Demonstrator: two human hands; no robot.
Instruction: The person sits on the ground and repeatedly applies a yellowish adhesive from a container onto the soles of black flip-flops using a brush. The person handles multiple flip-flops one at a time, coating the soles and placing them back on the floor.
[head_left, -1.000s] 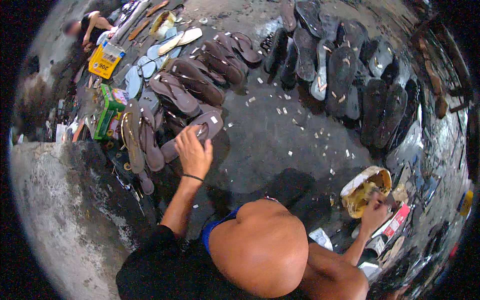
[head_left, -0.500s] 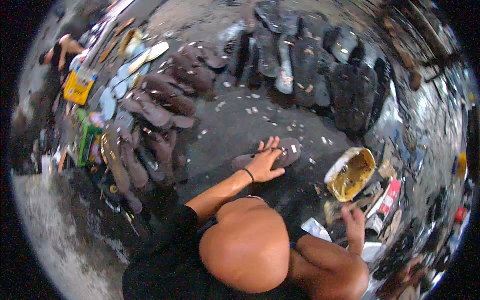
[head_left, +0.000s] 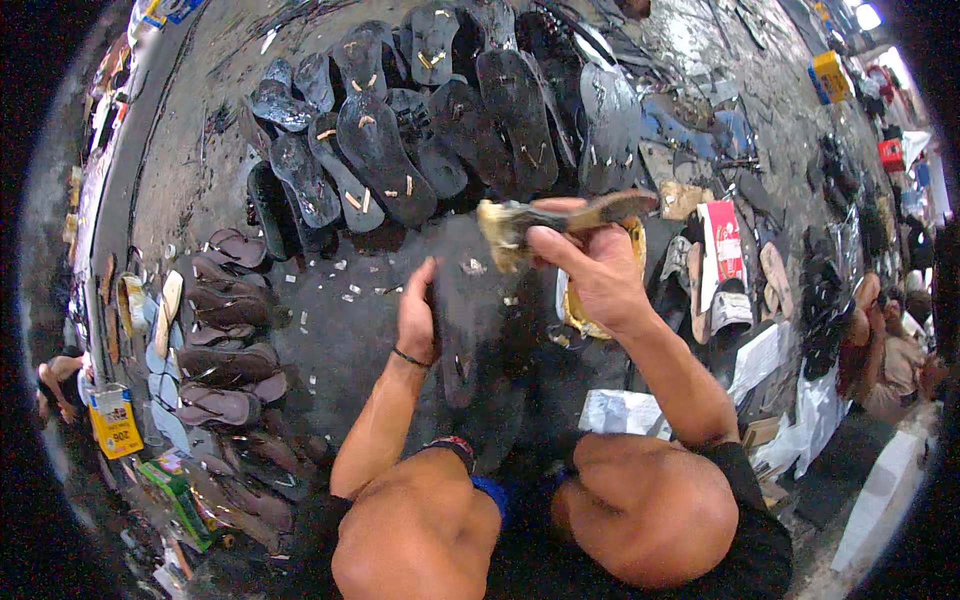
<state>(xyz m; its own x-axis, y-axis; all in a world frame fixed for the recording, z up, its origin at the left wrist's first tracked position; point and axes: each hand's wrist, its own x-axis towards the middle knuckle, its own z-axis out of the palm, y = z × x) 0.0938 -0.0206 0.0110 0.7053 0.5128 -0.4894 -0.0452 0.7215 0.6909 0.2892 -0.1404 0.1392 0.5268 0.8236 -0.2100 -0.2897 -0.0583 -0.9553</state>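
My right hand (head_left: 605, 280) is closed around the handle of a brush (head_left: 500, 236), held up above the work area. Pale yellow, clumped bristles point left, and the worn handle sticks out to the right past my fingers. Lower and to the left, my left hand (head_left: 418, 318) is upright on edge, fingers stretched and holding nothing. Just right of it a dark brown sandal (head_left: 457, 345) lies lengthwise on the black ground; whether my fingers touch it I cannot tell. Behind my right hand sits a tub with a yellow-crusted rim (head_left: 578, 318), largely covered by that hand and forearm.
Several black soles (head_left: 375, 150) stand in rows at the far side. Brown sandals (head_left: 225, 365) are piled at left, near a yellow box (head_left: 115, 420) and a green box (head_left: 178, 505). A red and white carton (head_left: 722, 245) lies at right. Another person (head_left: 890, 350) sits farther right.
My right hand has come up from beside the tub with the brush. My left hand has lifted off the sandal to its left side. The view has turned rightward.
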